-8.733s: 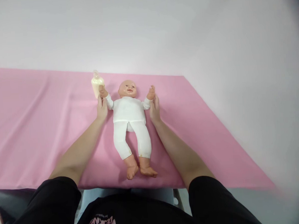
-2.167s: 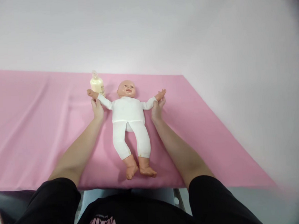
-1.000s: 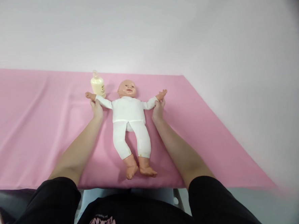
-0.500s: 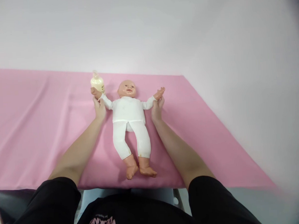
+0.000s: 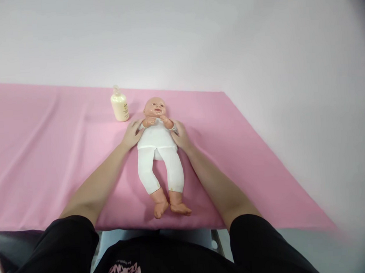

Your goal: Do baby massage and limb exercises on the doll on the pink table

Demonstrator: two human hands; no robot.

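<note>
A baby doll (image 5: 157, 136) with a white cloth body lies on its back, its head away from me and its bare feet toward me. Both of its arms are folded in, so the doll's hands meet near the chin. My left hand (image 5: 133, 134) grips the doll's arm on the left side of the view. Around the arm on the other side, my right hand (image 5: 180, 135) is closed. The thumbs and some fingers show; the rest are partly hidden behind the doll's arms. Just beyond my left hand stands a pump bottle (image 5: 119, 106) of pale yellow liquid.
A pink cloth (image 5: 47, 153) covers the table, lightly creased on the left. Its right edge slants toward me. Behind and to the right is a plain white surface (image 5: 176, 38). A dark object (image 5: 4, 262) is at the lower left corner.
The doll's arms were spread out to the sides and are now folded over its chest. Both my hands moved inward with them. The bottle, partly covered before, shows fully.
</note>
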